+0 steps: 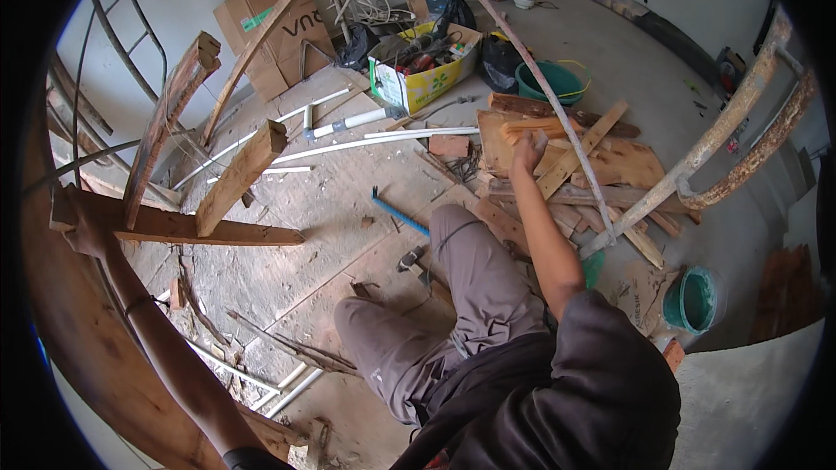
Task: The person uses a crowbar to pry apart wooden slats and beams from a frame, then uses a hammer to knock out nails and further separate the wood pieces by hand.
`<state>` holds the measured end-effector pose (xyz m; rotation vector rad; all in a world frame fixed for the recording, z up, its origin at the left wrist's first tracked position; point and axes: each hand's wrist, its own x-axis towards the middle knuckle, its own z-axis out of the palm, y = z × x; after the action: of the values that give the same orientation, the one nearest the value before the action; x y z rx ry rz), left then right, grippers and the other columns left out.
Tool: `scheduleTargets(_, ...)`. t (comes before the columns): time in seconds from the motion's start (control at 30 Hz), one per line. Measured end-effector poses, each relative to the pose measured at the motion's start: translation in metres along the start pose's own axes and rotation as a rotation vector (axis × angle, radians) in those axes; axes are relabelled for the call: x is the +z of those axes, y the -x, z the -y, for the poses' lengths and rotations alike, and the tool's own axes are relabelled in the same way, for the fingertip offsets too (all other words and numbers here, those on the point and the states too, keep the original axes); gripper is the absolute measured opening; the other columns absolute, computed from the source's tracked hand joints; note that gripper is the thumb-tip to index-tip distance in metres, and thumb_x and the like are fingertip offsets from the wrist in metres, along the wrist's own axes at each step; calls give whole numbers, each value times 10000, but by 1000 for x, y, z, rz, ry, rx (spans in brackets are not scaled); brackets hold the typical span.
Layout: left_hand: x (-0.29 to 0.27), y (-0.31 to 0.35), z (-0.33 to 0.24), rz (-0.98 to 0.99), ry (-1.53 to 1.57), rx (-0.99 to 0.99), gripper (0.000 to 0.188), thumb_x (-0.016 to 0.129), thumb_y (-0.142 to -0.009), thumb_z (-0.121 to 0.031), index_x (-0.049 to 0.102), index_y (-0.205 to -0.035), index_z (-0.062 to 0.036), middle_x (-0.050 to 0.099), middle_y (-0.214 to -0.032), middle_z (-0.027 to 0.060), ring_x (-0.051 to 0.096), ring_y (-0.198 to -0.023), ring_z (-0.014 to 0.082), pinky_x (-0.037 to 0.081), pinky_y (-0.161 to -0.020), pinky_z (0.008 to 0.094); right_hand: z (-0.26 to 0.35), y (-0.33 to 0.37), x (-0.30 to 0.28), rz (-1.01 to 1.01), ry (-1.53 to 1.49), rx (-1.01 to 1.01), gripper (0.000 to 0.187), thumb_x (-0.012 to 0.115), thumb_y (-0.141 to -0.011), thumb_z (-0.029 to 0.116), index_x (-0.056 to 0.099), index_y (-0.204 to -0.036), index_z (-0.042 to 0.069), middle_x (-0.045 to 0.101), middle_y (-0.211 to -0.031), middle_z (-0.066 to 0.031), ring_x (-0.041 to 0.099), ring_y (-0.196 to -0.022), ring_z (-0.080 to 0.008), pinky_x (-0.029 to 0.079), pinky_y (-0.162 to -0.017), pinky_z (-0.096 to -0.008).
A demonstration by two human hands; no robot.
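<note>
My left hand [87, 231] is closed round the end of a wooden beam [200, 227] at the left. Two rough timber pieces, a near one [241, 178] and a taller one [168, 122], stick up from that beam. Over the wood pile, my right arm is stretched forward. My right hand [528, 151] is closed on a short orange-brown piece of wood [529, 127], its fingers partly hidden. On the floor before my knees lie a blue pry bar [399, 213] with a hooked end and a hammer [413, 258].
Loose planks [623, 161] are heaped at the right beside a rusty metal pole frame [731, 130]. White pipes [340, 127] cross the floor. Farther back stand a yellow box of tools [427, 87], a cardboard box [277, 35] and a green basin [557, 87]. A green bucket [692, 300] sits right.
</note>
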<state>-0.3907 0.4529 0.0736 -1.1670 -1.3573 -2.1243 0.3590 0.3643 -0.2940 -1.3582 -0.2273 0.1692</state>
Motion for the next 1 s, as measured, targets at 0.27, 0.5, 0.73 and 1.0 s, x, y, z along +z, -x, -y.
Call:
scheduleTargets(0.27, -16, 21, -27, 26, 84, 141, 589, 813, -813, -289, 602, -1241, 57, 668, -1197, 154, 648, -1081, 233, 526, -967, 369, 137, 187, 8, 1133, -410, -41, 308, 462, -1014, 228, 576, -1198, 10, 633, -1183, -103, 569, -1106, -180, 429, -962, -336)
scheduleTargets(0.5, 11, 74, -117, -4, 86, 40, 741, 806, -785, -435, 561, -1257, 81, 654, -1169, 180, 636, -1031, 241, 502, -920, 375, 272, 227, 29, 914, -924, -367, 511, 416, -1028, 310, 350, -1418, -13, 465, -1397, -189, 433, -1327, -258, 317, -1118, -402)
scheduleTargets(0.73, -1, 81, -101, 78, 190, 98, 532, 805, -806, -332, 646, -1176, 17, 687, -1067, 100, 653, -920, 164, 537, -803, 324, 315, 254, 78, 956, -787, -545, 502, 459, -1033, 330, 385, -1411, 9, 489, -1401, -177, 453, -1313, -242, 344, -1099, -387)
scheduleTargets(1.0, -88, 182, -172, 6, 1241, -675, 327, 586, -925, -154, 514, -1229, -59, 620, -1194, 151, 586, -1150, 270, 452, -1007, 409, 313, 256, 58, 1022, -794, -413, 481, 316, -1056, 337, 610, -947, -29, 643, -935, -137, 644, -937, -247, 486, -893, -372)
